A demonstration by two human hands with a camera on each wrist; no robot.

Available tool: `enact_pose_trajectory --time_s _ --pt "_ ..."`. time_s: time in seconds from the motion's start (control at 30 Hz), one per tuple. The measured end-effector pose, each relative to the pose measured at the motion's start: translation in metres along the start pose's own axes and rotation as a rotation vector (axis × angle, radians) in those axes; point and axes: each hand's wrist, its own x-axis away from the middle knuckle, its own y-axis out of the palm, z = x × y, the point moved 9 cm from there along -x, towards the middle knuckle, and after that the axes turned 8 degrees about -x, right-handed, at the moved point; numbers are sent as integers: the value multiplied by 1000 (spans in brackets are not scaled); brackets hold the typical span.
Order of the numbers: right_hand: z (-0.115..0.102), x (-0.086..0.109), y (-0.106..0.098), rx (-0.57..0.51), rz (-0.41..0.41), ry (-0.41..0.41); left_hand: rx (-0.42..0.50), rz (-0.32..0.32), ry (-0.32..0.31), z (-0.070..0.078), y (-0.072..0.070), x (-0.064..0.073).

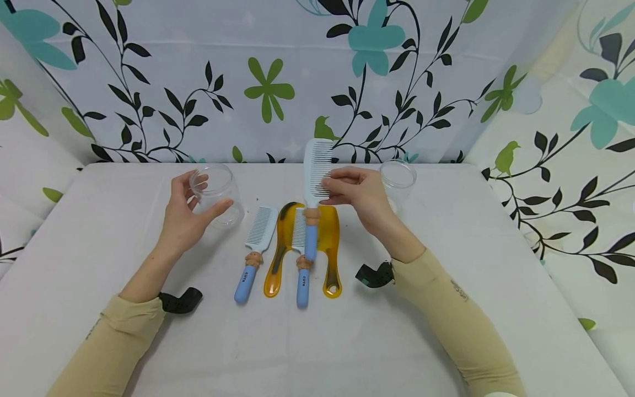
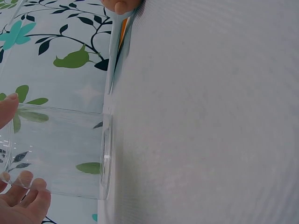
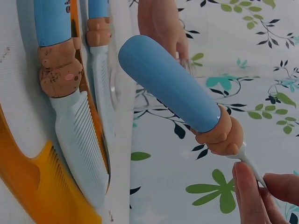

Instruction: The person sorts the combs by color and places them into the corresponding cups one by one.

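Observation:
My left hand (image 1: 190, 212) holds a clear plastic jar (image 1: 225, 193) round its side at the left of the table, thumb on one side and fingers on the other. Between thumb and fingers, my right hand (image 1: 364, 198) pinches a pale blue comb (image 1: 316, 171) by its toothed part, its blue handle (image 3: 170, 84) pointing down in the head view. Below it lie two more such combs: one at the left (image 1: 261, 229), one in the middle (image 1: 302, 286). Two amber combs, one at the left (image 1: 273, 278) and one at the right (image 1: 332, 264), lie beside and partly under them.
A second clear jar (image 1: 398, 179) stands behind my right hand. The white table (image 1: 278, 353) ends at a patterned cloth backdrop (image 1: 297, 44). Black wrist camera mounts, one at the left (image 1: 181, 301) and one at the right (image 1: 375, 274), stick out by the sleeves.

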Motion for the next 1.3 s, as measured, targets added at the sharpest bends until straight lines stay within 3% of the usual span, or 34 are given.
enact_pose_trajectory --time_s 0.37,1.3 --pt "-4 -1 9 22 7 -13 -3 2 3 -1 0 -1" --pt "-28 -7 45 -4 -1 -156 -14 -3 -10 -4 0 -1"
